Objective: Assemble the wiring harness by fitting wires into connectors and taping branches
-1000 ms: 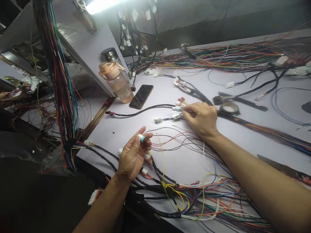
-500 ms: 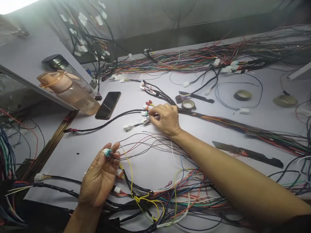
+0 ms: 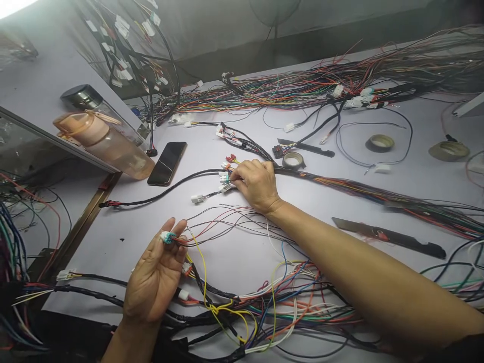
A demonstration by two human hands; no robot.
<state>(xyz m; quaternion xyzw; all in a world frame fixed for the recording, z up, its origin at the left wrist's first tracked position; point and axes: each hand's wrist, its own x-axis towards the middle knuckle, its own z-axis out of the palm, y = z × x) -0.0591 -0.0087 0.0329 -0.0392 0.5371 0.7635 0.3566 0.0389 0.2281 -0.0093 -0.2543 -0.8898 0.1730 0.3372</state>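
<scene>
My left hand (image 3: 157,275) holds a small teal and white connector (image 3: 167,237) between thumb and fingertips, low in the view; red, black and yellow wires run from it to the right. My right hand (image 3: 257,182) reaches across the white table (image 3: 151,222), its fingers pinched on wires just behind a cluster of small white and red connectors (image 3: 226,174). That cluster ends a taped wire bundle (image 3: 378,194) that runs off to the right. A tangle of coloured wires (image 3: 272,302) lies under my right forearm.
A black phone (image 3: 167,162) and a peach water bottle (image 3: 102,143) lie at the left. Tape rolls (image 3: 293,160) (image 3: 379,142) sit behind my right hand. A long wire harness (image 3: 321,85) crosses the back. A dark strip (image 3: 385,237) lies at the right.
The view swung to the right a second ago and has since held nearly still. My left hand keeps the teal connector; my right hand stays at the connector cluster, shifting only slightly.
</scene>
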